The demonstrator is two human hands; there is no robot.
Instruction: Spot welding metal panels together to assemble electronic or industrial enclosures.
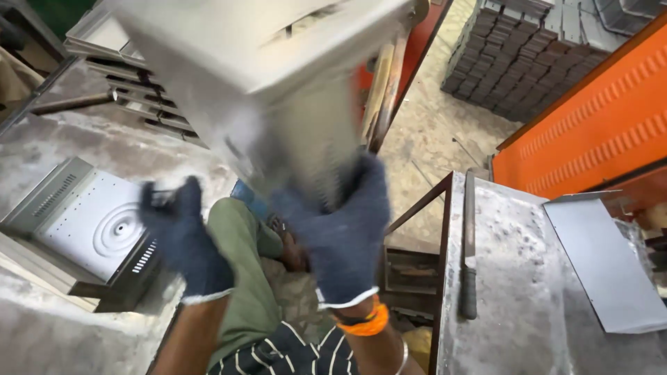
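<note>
Grey sheet-metal housing [278,76], box-shaped, slotted with vents, blurred; held tilted above the lap between two benches. Right hand [344,232], in dark knit glove, grips its lower edge from beneath, apparently bearing the weight. Left hand [182,239], same glove, hangs released just beside it, fingers spread, touching nothing clearly. Second housing [90,226], pale panel with pressed concentric rings, lies flat on left bench [42,333]. Right bench [528,298], scuffed grey, carries flat metal sheet [604,264] and dark-handled bar [469,257].
</note>
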